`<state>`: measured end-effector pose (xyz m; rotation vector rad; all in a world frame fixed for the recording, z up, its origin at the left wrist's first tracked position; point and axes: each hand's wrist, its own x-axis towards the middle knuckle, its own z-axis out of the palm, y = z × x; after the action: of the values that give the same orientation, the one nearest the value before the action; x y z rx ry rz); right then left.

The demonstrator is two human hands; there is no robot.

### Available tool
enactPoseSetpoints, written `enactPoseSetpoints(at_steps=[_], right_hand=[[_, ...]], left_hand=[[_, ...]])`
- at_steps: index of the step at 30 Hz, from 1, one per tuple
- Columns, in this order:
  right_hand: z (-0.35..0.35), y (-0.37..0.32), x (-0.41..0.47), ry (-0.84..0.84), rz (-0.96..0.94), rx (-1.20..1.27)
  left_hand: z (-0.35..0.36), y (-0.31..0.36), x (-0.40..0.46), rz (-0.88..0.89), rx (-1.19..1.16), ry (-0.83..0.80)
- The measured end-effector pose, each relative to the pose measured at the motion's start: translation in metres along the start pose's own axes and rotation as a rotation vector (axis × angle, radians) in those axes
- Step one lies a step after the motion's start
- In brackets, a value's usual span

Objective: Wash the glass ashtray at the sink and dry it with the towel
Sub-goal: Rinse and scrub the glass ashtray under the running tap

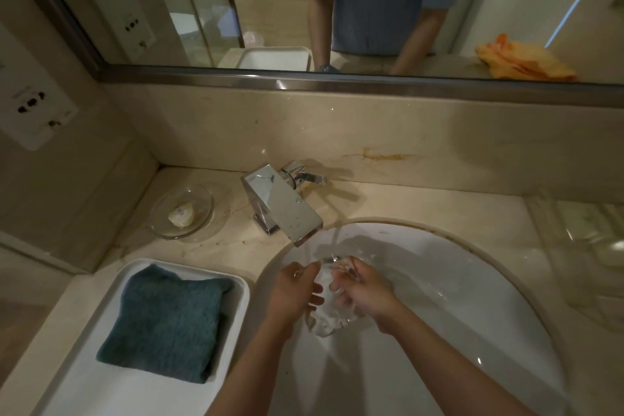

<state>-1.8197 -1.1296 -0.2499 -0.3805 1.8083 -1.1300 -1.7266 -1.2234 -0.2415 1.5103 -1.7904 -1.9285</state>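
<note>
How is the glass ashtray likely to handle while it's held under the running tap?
The glass ashtray is wet under the stream from the faucet, so it is probably slippery. Left hand and right hand both grip it, suggesting some weight. Being glass above the hard sink, a drop could chip it.

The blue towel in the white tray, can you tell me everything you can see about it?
The towel is a dull teal-blue and looks like thick, fluffy terry cloth. It is folded into a neat, roughly square pad with layered edges showing at its right and lower sides. It lies flat in the white tray on the counter, left of the sink. Nothing rests on it and neither hand touches it, and it looks dry and unused.
</note>
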Motion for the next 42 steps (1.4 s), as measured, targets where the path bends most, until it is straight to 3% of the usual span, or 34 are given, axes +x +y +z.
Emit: enactPoseSetpoints(at_steps=[14,16,20,24,30,35,39,42], right_hand=[[0.011,-0.008,0.015,-0.010,-0.005,-0.027],[0.014,-0.010,0.016,-0.020,-0.012,-0.001],[0.018,-0.011,0.019,-0.007,0.008,-0.014],[0.017,-0.007,0.026,0.039,0.007,-0.229],[0.026,0.004,0.014,0.087,-0.096,-0.581],[0.031,0.002,0.005,-0.129,-0.160,-0.828],[0.040,-0.005,-0.019,-0.329,-0.188,-0.750],[0.034,-0.007,-0.026,-0.389,-0.162,-0.660]], left_hand=[[-0.002,-0.002,0.002,-0.055,-0.058,0.082],[-0.005,-0.001,0.004,-0.059,-0.194,0.077],[-0.008,-0.003,0.000,-0.125,-0.673,-0.197],[0.000,-0.011,-0.004,-0.199,-0.922,-0.286],[0.011,-0.006,-0.004,-0.212,-0.850,-0.275],[0.014,-0.011,0.000,-0.213,-0.886,-0.267],[0.015,-0.019,0.009,-0.153,-0.945,-0.249],[0.011,-0.025,0.013,-0.156,-0.959,-0.288]])
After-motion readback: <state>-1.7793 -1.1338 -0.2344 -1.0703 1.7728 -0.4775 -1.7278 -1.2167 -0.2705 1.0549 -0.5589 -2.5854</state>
